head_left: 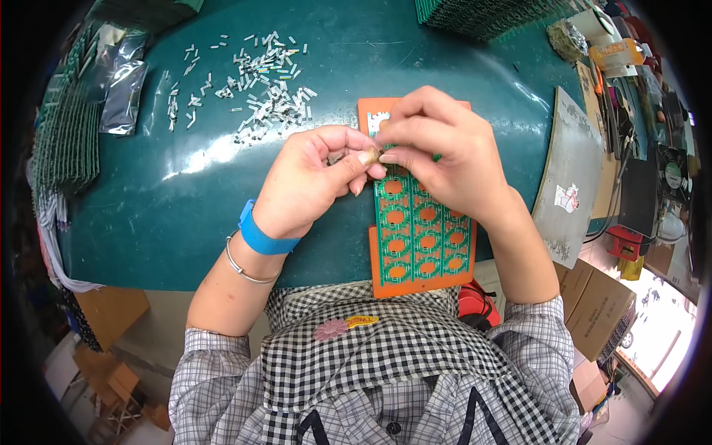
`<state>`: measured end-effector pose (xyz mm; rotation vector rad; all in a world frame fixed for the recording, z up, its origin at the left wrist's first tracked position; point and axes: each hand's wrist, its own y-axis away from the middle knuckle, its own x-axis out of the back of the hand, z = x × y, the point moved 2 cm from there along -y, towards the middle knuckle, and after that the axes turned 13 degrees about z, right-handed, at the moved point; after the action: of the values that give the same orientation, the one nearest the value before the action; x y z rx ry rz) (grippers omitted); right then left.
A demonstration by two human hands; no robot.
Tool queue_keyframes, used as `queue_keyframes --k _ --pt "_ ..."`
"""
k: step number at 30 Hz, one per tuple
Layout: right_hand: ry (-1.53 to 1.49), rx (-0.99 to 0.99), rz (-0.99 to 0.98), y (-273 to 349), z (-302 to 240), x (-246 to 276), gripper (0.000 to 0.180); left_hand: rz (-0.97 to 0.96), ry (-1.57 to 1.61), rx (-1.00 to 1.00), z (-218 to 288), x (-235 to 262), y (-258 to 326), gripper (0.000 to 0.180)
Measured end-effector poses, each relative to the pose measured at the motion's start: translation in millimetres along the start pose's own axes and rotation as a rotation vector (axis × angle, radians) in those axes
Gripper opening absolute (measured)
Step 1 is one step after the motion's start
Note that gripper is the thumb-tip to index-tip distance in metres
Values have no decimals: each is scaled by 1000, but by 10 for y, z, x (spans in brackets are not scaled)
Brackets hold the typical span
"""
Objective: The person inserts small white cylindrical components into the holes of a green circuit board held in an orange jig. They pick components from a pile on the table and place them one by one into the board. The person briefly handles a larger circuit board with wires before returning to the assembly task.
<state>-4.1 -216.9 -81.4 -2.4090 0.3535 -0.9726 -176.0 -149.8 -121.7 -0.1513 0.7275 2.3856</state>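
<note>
My left hand (308,174) and my right hand (452,148) meet fingertip to fingertip above the upper left of a green circuit board panel (411,233). Both are closed in a pinch, and a small brownish thing shows by the left thumb tip; its kind is too small to tell. The panel has rows of oval openings and lies on an orange backing plate (374,259), whose upper part my right hand partly covers. A blue wristband (267,233) circles my left wrist.
Many small white strip-like parts (271,96) lie scattered on the green table (200,230), beyond my left hand. Stacked green boards (70,141) and a silvery bag (124,96) are at left. More boards (482,16) stand far back; a grey panel (567,178) leans at right.
</note>
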Motion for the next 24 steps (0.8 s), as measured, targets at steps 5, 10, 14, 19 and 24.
queue_keyframes --k 5,10,14,19,24 --pt "-104 -103 28 56 -21 -8 13 -46 22 -35 -7 -3 8 17" --pt "-111 -466 -42 180 28 106 11 -135 483 20 14 134 -95 25" --pt "-23 -473 -178 288 -21 103 9 64 625 60 60 193 -123 31" --pt "31 -385 -159 349 0 24 9 21 535 64 72 181 -111 32" --pt "36 -361 -171 344 16 34 7 20 524 64 50 198 -127 35"
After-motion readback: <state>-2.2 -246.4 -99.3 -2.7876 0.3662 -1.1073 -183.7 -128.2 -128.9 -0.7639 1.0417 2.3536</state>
